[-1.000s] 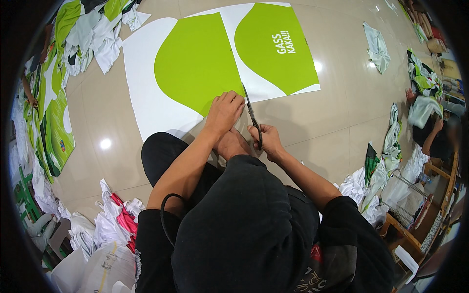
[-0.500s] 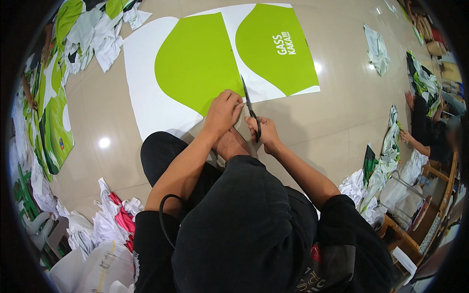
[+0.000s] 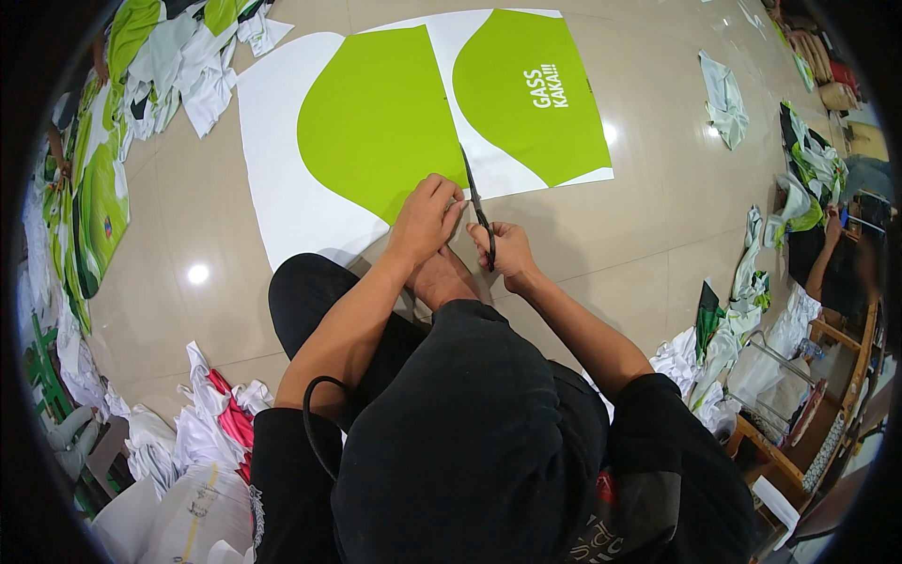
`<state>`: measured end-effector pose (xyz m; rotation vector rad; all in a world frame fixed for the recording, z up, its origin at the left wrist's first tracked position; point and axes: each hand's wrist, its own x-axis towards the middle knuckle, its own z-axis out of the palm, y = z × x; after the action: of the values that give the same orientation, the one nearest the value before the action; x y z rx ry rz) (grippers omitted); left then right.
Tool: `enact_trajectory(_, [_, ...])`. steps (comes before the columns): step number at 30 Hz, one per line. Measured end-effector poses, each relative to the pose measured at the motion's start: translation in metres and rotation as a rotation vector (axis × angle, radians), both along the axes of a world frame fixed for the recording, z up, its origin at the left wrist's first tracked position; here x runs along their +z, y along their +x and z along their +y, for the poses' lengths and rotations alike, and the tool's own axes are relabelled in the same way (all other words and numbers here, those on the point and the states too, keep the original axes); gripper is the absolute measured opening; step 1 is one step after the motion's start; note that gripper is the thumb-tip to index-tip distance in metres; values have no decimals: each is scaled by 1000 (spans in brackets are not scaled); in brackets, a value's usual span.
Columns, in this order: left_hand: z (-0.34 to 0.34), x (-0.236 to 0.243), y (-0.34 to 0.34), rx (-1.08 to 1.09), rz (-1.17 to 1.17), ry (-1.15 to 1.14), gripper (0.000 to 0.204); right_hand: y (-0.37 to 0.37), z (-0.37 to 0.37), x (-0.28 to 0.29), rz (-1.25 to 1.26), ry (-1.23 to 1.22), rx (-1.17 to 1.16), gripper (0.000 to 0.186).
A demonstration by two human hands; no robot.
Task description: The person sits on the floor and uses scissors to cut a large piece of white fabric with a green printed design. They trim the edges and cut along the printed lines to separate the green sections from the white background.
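Note:
A white fabric sheet with lime-green printed panels lies spread on the floor in front of me. My right hand grips the black handles of a pair of scissors. The blades point away from me, lying along the straight edge between the larger green panel and the white strip beside it. My left hand is closed at the sheet's near edge, just left of the blades, with its fingertips on the fabric. My bare foot shows beneath my left wrist.
Green and white cloth pieces are heaped at the left, with a person's hand among them. White and pink cloth lies at the lower left. On the right, another person sits by cloth pieces and a wooden frame. A pale scrap lies far right.
The scissors and my right hand have shifted slightly left, with the blades closer to the green panel's edge. My left hand has barely moved. The person at right has moved an arm and cloth.

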<state>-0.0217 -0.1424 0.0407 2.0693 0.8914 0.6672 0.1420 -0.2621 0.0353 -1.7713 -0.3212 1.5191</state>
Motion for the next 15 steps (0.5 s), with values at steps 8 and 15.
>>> enact_trajectory(8, [4, -19, -1, -18, 4, 27, 15, 2, -2, -21, -194, 73, 134, 49])
enact_trajectory(15, [1, 5, 9, -29, 21, 5, 12, 5, 14, 3, -41, -19, 10, 46])
